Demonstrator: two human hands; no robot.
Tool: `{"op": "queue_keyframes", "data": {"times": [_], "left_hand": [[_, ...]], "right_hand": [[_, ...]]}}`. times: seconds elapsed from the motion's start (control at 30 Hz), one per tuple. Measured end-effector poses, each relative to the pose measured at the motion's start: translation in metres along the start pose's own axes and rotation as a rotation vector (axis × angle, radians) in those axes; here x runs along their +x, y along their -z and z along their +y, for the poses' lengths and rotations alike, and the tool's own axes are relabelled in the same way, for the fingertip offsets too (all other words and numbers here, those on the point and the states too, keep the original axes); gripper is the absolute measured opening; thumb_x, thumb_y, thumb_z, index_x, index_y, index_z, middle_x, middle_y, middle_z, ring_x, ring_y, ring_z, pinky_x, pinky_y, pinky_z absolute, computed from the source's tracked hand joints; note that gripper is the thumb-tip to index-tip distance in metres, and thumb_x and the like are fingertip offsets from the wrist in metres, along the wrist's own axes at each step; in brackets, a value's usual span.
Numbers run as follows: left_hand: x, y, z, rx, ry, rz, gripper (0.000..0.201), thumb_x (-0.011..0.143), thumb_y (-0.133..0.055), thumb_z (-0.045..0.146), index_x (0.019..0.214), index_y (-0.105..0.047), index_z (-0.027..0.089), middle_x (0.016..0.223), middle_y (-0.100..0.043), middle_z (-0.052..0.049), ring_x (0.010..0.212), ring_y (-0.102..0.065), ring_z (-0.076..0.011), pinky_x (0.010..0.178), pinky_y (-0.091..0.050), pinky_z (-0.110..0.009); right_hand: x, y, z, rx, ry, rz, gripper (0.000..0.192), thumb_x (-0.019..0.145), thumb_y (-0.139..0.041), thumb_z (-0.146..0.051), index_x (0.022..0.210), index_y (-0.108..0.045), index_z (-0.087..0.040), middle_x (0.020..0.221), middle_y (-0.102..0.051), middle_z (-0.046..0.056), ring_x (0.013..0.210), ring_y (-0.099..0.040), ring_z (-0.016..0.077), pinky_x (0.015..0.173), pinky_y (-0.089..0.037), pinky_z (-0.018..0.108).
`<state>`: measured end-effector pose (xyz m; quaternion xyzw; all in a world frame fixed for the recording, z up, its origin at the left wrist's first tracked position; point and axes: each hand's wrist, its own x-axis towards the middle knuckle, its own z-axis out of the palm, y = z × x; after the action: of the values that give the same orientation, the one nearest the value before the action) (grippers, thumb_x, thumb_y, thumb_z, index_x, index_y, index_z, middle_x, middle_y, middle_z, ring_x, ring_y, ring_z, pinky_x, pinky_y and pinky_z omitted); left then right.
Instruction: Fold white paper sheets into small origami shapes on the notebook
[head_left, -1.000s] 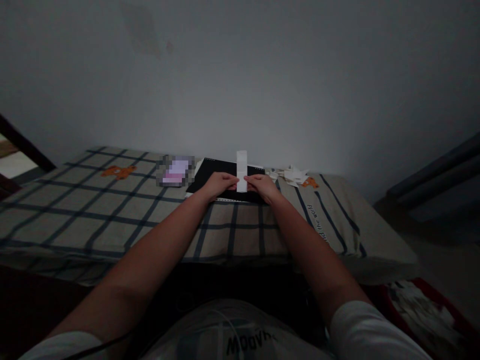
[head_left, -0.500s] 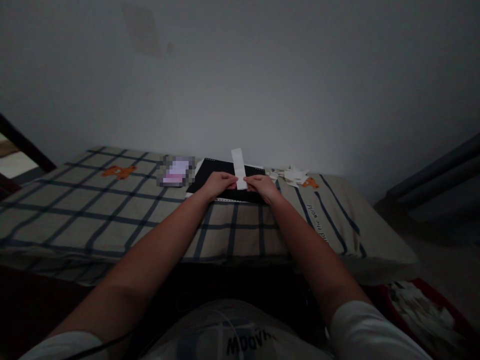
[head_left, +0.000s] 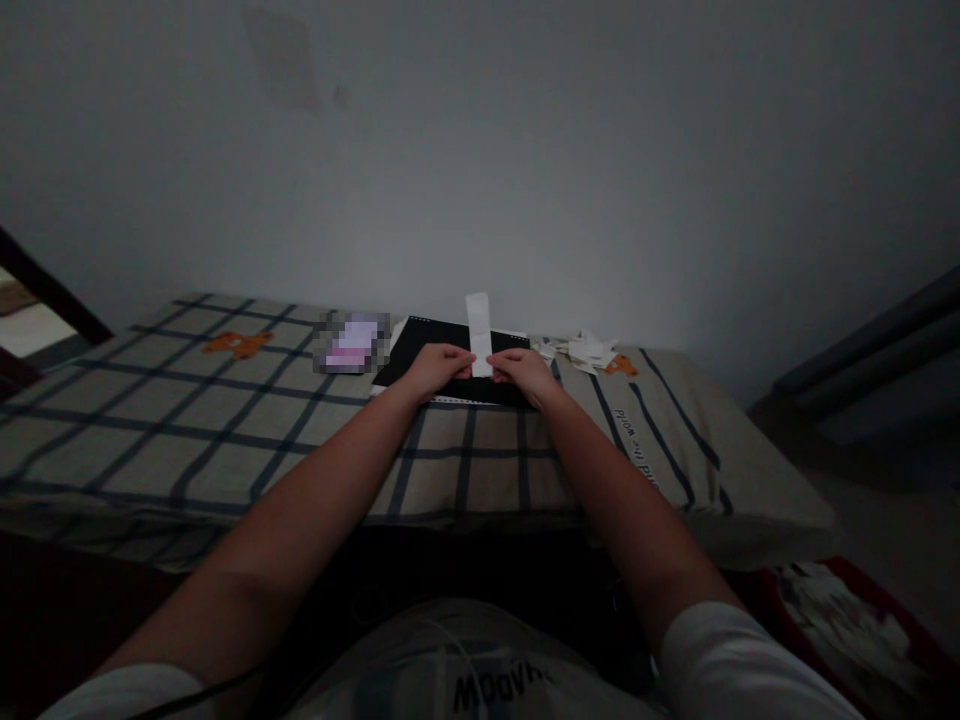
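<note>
A white paper strip stands nearly upright between my two hands, its long end pointing toward the wall. My left hand pinches its lower left edge between thumb and fingers. On the opposite edge, my right hand pinches the strip in the same way. Beneath both hands lies a black sheet or cover with punched holes along its edges, and white paper shows from under it. A pile of white paper strips rests to the right of my right hand.
A checked cloth covers the table, which stands against a grey wall. A blurred-out phone-like screen lies left of the black sheet. At the lower right, a red container holds many pale paper scraps.
The paper strip has tilted slightly, its top shifting a little to the right and its lower end rising a bit. Both hands stay in nearly the same place, still pinching it.
</note>
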<state>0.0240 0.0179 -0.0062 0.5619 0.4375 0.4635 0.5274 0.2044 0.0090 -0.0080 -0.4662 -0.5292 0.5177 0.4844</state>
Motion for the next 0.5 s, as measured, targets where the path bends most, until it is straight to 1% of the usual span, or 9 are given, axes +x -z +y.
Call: {"op": "queue_keyframes", "data": {"times": [0.1, 0.2, 0.27, 0.4, 0.5], "left_hand": [[0.0014, -0.0004, -0.0013, 0.003, -0.006, 0.007, 0.019, 0.066, -0.08, 0.03, 0.072, -0.073, 0.013, 0.065, -0.067, -0.003, 0.06, -0.059, -0.0105, 0.069, -0.05, -0.027], [0.0029, 0.0004, -0.0025, 0.01, -0.019, 0.032, 0.022, 0.065, -0.081, 0.032, 0.071, -0.072, 0.013, 0.065, -0.067, -0.002, 0.059, -0.059, -0.0106, 0.07, -0.051, -0.028], [0.0036, 0.0014, -0.0031, 0.013, -0.034, 0.044, 0.023, 0.064, -0.082, 0.034, 0.069, -0.071, 0.013, 0.064, -0.066, -0.002, 0.059, -0.058, -0.0107, 0.069, -0.051, -0.028], [0.0036, 0.0026, -0.0031, 0.038, -0.06, 0.048, 0.026, 0.065, -0.081, 0.037, 0.067, -0.07, 0.013, 0.064, -0.066, -0.003, 0.059, -0.057, -0.0104, 0.067, -0.05, -0.026], [0.0028, 0.0029, -0.0023, 0.051, -0.072, 0.063, 0.027, 0.065, -0.08, 0.038, 0.066, -0.069, 0.014, 0.063, -0.066, -0.002, 0.058, -0.057, -0.0104, 0.066, -0.05, -0.025]], "right_hand": [[-0.0001, -0.0006, -0.0003, -0.005, 0.014, 0.005, 0.015, 0.07, -0.077, -0.026, 0.07, -0.067, -0.014, 0.056, -0.062, -0.003, 0.052, -0.054, 0.007, 0.055, -0.045, 0.02], [-0.0009, -0.0021, -0.0012, 0.028, -0.031, -0.004, 0.012, 0.07, -0.078, -0.021, 0.072, -0.068, -0.014, 0.06, -0.065, -0.001, 0.054, -0.058, 0.0079, 0.057, -0.049, 0.021], [-0.0012, -0.003, -0.0016, 0.026, -0.056, -0.005, 0.011, 0.07, -0.078, -0.018, 0.073, -0.068, -0.014, 0.062, -0.066, 0.0, 0.055, -0.059, 0.0082, 0.057, -0.05, 0.021], [-0.0017, -0.0038, -0.0022, 0.008, -0.044, 0.002, 0.008, 0.073, -0.075, -0.015, 0.071, -0.067, -0.014, 0.055, -0.063, -0.002, 0.049, -0.055, 0.0069, 0.052, -0.047, 0.019], [-0.0023, -0.0041, -0.0022, 0.045, -0.065, -0.039, 0.008, 0.072, -0.076, -0.014, 0.073, -0.067, -0.014, 0.06, -0.066, -0.001, 0.053, -0.058, 0.007, 0.054, -0.049, 0.018]]}}
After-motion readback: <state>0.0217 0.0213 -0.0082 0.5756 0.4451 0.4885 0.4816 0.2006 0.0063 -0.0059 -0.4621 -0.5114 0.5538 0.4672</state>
